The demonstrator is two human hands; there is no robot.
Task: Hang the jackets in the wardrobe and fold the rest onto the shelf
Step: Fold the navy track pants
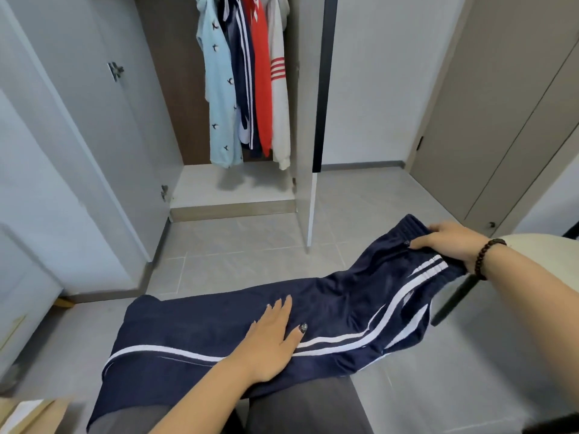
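Observation:
Navy track trousers [338, 311] with white side stripes lie stretched across my lap, waistband at the right, leg ends at the left. My left hand [275, 333] lies flat on the legs with straight fingers. My right hand [451, 242] rests on the waistband, fingers mostly straight over the cloth. In the open wardrobe [232, 186] ahead hang several garments: a light blue one [219, 89], a navy striped jacket [242, 73], a red one [261, 73] and a white one [279, 104].
The wardrobe's grey door [103, 120] stands open at the left, its right panel edge [310, 198] juts toward me. Grey tiled floor [250, 245] lies between me and the wardrobe. A beige door [501, 120] is at the right. A pale rounded object [529, 245] sits behind my right wrist.

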